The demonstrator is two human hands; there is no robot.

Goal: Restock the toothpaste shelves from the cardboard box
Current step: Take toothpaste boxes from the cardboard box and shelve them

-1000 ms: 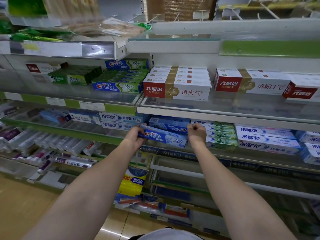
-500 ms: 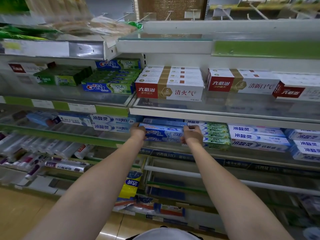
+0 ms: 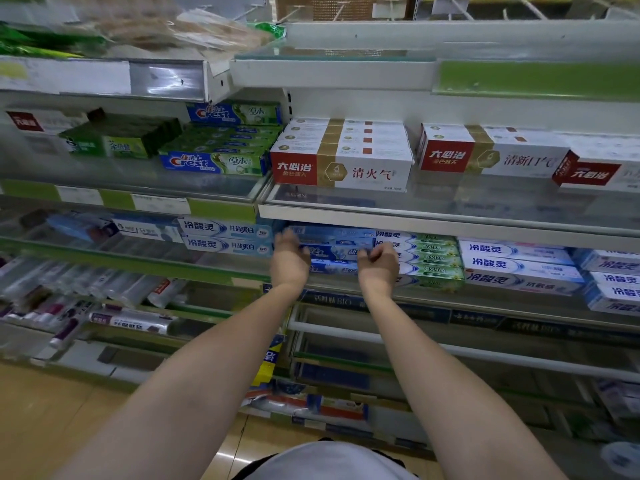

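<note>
A stack of blue toothpaste boxes (image 3: 334,252) lies on the middle shelf (image 3: 519,306), between white-blue boxes on its left and green-white boxes on its right. My left hand (image 3: 289,259) hovers at the stack's left end with its fingers spread and relaxed, holding nothing. My right hand (image 3: 377,265) is at the stack's right end, its fingers loosely curled around nothing. Both hands are just in front of the boxes. The cardboard box is out of view.
Green-white boxes (image 3: 429,261) and white-blue boxes (image 3: 225,237) flank the stack. The upper shelf edge (image 3: 415,220) overhangs the hands; red-white boxes (image 3: 343,168) and green Crest boxes (image 3: 214,162) sit on it. Loose tubes (image 3: 131,320) fill the lower left shelf.
Both hands pushed a blue toothpaste box onto the stack on the middle shelf, then let go of it. They now sit slightly back from the boxes.
</note>
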